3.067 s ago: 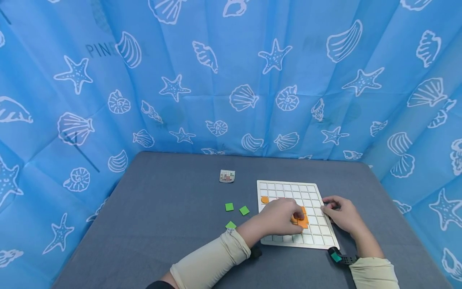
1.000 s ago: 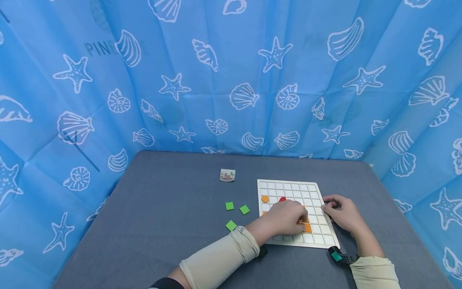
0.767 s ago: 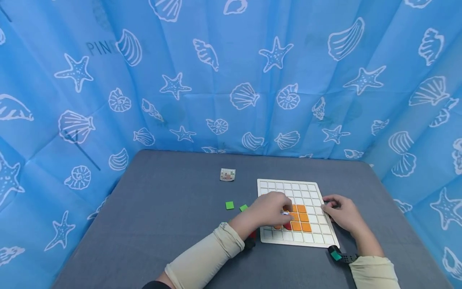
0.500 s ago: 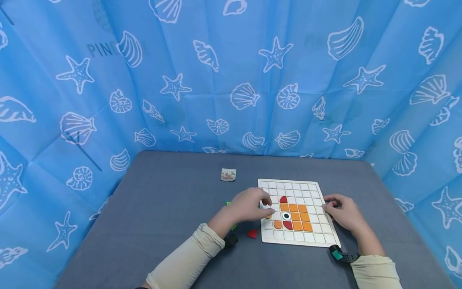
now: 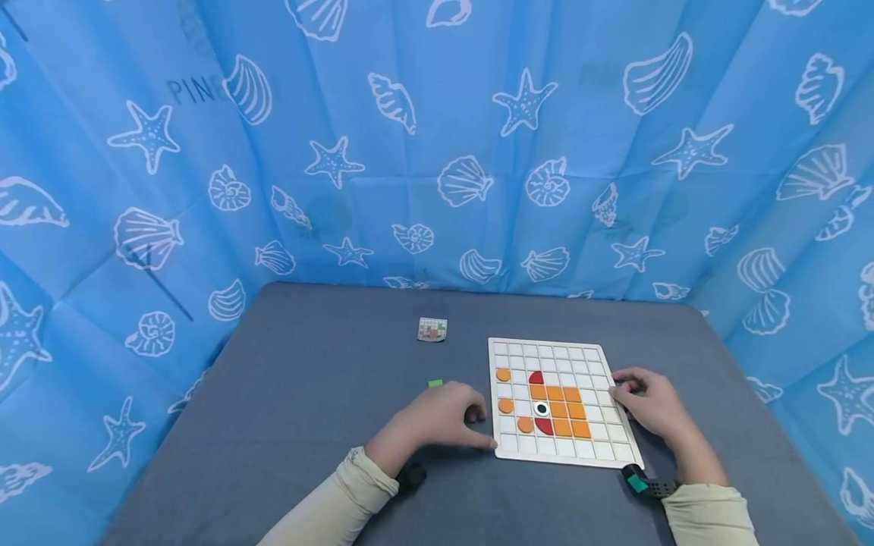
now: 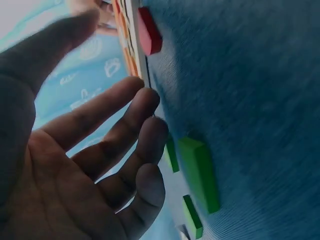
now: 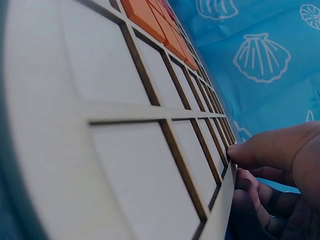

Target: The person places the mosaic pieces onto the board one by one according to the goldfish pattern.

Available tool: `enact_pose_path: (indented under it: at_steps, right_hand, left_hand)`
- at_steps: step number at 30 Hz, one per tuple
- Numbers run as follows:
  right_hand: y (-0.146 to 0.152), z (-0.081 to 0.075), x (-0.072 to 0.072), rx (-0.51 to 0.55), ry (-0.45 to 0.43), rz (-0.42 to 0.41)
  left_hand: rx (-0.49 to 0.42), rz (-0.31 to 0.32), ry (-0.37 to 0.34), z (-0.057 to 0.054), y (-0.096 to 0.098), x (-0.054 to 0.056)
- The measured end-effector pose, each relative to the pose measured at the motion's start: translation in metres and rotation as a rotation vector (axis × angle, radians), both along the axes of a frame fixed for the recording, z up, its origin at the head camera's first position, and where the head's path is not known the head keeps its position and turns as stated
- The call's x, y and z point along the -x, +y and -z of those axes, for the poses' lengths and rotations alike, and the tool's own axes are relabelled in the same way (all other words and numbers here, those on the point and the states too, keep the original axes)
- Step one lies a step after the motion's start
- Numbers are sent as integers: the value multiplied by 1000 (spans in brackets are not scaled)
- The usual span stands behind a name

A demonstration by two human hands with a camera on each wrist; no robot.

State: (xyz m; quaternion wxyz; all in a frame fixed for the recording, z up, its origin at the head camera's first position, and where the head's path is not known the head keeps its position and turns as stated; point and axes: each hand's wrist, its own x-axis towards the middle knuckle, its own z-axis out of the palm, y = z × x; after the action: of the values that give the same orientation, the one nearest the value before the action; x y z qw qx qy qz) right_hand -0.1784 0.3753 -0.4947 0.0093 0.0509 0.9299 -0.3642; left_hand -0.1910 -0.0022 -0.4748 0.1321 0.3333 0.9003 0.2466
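Observation:
A white grid board (image 5: 580,455) lies on the table, bearing several orange square tiles (image 5: 560,409), orange discs (image 5: 505,406), two red rounded tiles (image 5: 536,377) and a round eye tile (image 5: 542,409). My right hand (image 5: 647,400) pinches the board's right edge; the right wrist view has the thumb on top and fingers curled below. Left of the board, my left hand (image 5: 440,418) hovers low with loosely bent fingers and holds nothing. By it in the left wrist view are a red tile (image 6: 149,32) beside the board and three green tiles (image 6: 200,175).
A small card (image 5: 432,329) with a printed coloured grid lies toward the back of the grey table (image 5: 328,364). A blue shell-patterned curtain (image 5: 410,152) hangs behind and around the table. In the head view, the left hand hides the red tile and most green ones.
My left hand has moved left from over the orange tiles to off the board's left edge, uncovering the pattern on it. My right hand stays at the board's edge.

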Motion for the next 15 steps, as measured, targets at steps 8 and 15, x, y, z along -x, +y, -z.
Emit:
enact_pose_path:
  at_steps: [8,15]
  right_hand:
    - [0,1,0,6,-11,5]
    - [-1,0,1,-4,-13,12]
  left_hand:
    - [22,-2,-7,3,-1,-9]
    - [35,18,-21,3,3,-14]
